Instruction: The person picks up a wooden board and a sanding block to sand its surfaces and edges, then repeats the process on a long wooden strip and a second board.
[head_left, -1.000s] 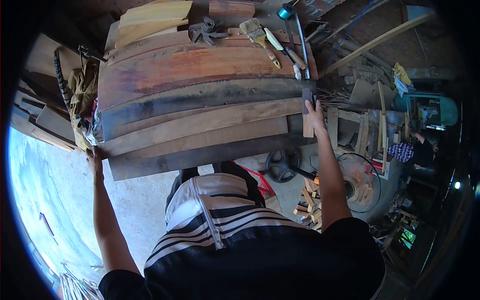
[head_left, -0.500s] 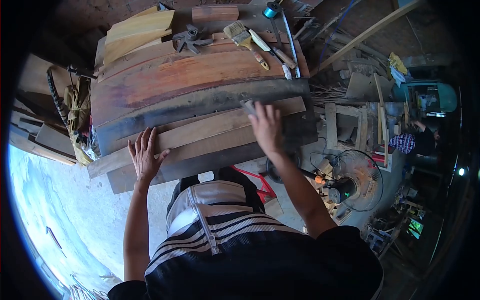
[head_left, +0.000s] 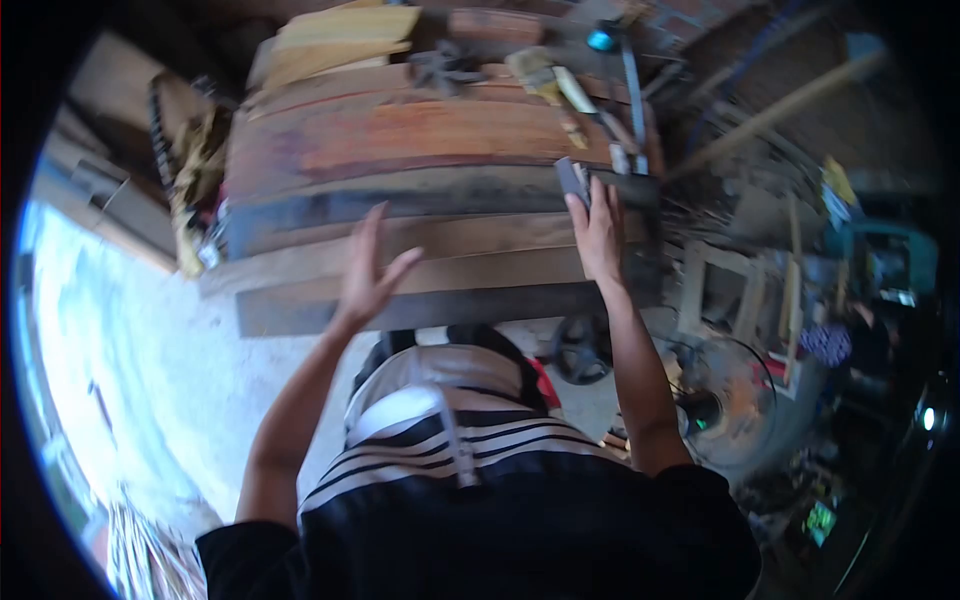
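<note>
Head view, blurred by motion. I can read no text, label, brand, number or sign here: none on the planks (head_left: 420, 245) lying on the table (head_left: 400, 140), none on the dark block (head_left: 572, 180) held by my right hand (head_left: 600, 235), none on the tools (head_left: 560, 90) at the far edge.

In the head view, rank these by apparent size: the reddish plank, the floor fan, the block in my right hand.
Largest: reddish plank.
Then floor fan, though it lies farther off.
Smallest: grey block in the right hand.
</note>
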